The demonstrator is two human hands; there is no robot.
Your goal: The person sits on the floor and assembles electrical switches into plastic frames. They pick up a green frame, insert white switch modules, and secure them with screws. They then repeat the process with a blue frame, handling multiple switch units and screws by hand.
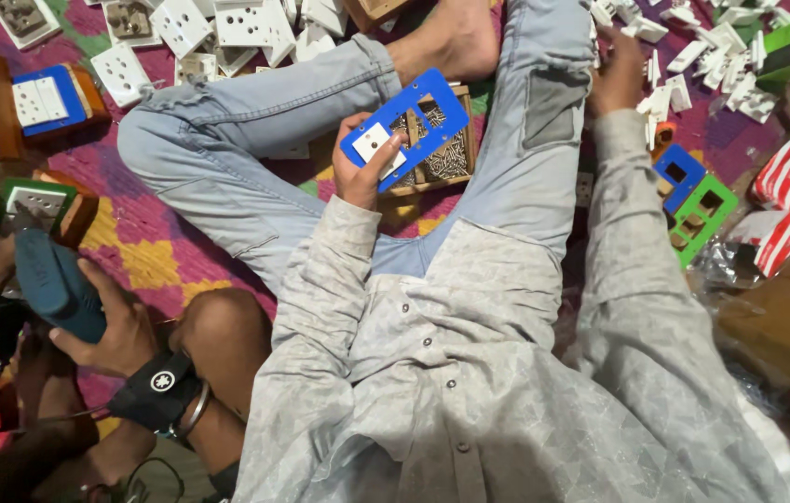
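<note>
Left hand (360, 168) gripping blue plate (406, 129) over screw box (432, 154), handy; right hand (617, 79) at one o'clock among white switches (693, 65), grip unclear.

Legs (227, 149) and switch parts (693, 65) all around.

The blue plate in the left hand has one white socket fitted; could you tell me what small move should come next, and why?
Probably the right hand should pick one white socket piece from the pile it reaches into and bring it to the blue plate. The left hand holds that plate over the box of screws, and its other cut-outs are open.
</note>
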